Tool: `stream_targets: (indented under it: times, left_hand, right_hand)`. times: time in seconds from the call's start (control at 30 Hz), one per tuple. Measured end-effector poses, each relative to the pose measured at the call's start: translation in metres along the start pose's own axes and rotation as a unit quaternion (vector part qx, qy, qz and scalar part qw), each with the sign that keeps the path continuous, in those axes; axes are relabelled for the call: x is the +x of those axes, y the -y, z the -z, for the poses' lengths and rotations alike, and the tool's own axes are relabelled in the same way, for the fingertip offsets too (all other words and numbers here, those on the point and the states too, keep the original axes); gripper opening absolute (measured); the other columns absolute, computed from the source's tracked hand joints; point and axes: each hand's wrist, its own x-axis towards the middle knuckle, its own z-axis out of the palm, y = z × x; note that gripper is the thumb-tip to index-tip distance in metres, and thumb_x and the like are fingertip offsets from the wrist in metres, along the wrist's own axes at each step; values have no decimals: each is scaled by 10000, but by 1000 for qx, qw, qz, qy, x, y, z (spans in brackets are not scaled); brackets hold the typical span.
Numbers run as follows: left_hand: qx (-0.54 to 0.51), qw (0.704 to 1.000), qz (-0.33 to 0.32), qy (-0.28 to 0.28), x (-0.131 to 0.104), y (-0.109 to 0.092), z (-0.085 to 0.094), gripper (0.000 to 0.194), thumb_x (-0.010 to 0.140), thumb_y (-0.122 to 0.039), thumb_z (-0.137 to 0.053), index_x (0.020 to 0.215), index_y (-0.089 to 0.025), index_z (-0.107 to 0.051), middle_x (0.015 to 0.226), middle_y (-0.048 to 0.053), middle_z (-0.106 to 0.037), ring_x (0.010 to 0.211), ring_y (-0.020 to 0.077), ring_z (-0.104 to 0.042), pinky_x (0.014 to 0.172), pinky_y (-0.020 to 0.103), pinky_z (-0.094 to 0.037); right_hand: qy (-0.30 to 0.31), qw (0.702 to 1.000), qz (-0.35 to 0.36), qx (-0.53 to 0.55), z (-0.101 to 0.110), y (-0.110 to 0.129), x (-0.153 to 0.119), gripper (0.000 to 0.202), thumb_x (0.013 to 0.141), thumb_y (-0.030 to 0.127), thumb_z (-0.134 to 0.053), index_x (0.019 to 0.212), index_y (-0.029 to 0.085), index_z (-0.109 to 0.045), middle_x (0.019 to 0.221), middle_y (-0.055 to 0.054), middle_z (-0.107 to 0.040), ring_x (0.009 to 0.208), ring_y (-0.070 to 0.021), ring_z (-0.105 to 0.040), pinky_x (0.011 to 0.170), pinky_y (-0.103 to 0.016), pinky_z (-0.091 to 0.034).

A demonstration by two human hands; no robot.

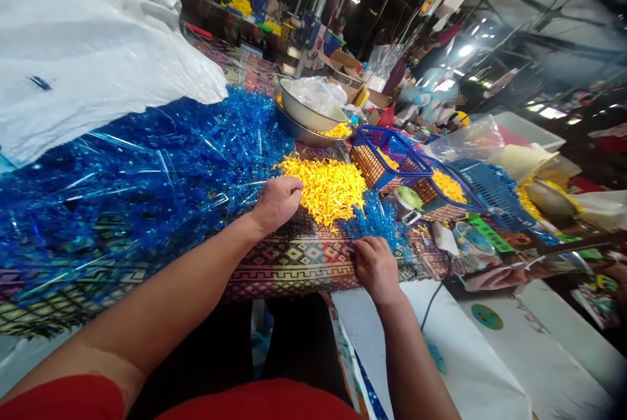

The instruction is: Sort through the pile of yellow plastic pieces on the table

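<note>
My left hand (279, 201) is closed, its fingers curled at the left edge of a heap of small yellow plastic pieces (333, 188). Below it lies a pile of tiny dark pieces (300, 223), partly covered by the hand. My right hand (377, 266) is pinched closed over the front of the patterned cloth (304, 253), just in front of a small pile of clear blue pieces (375, 217). Whatever either hand holds is too small or hidden to name. A large heap of shiny blue plastic parts (196, 165) spreads to the left.
A white sheet (88, 48) covers the back left. Behind the yellow heap stand stacked metal bowls (313, 106) and a blue basket (386, 159). A cup with a green top (409, 201) and another basket of yellow pieces (448, 191) stand right. A cable (431, 306) hangs off the table.
</note>
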Motion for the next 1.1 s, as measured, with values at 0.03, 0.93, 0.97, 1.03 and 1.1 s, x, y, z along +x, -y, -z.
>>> stream_targets:
  times: [0.03,0.93,0.97,1.03,1.1]
  left_hand:
    - [4,1000,-1,1,0,0,-1,204,727,-117,-467,721,-156,-668,740,26,-665,720,125,-596,723,235,-434]
    - [120,982,-54,132,-7,-13,3,219,774,-164,-429,648,-176,-607,685,28,-610,681,152,-546,627,252,-366]
    - [122,982,-55,131,-7,-13,4,217,774,-164,-429,649,-176,-606,687,29,-610,683,153,-547,629,253,-366]
    - [126,982,-56,130,-6,-13,4,214,773,-164,-430,647,-175,-602,686,31,-609,688,156,-549,630,254,-366]
    - [129,981,-57,129,-6,-13,5,214,776,-165,-427,647,-174,-599,689,34,-608,692,158,-550,634,255,-367]
  right_hand:
    - [-10,1000,-1,9,1,0,-1,238,812,117,-419,913,183,-624,885,-82,-582,844,-212,-460,750,-337,-393]
    - [-92,992,-73,-48,22,-51,6,205,801,181,-453,860,187,-649,849,-75,-596,838,-201,-496,744,-320,-413]
    - [-97,990,-81,-67,22,-56,12,208,803,186,-453,859,183,-653,853,-82,-598,843,-208,-496,751,-331,-411]
    - [-102,987,-88,-92,21,-58,24,212,810,205,-455,873,177,-655,872,-95,-602,861,-223,-495,769,-352,-406]
    - [-97,989,-82,-70,18,-46,32,220,826,241,-453,903,178,-649,894,-96,-604,860,-218,-506,770,-347,-413]
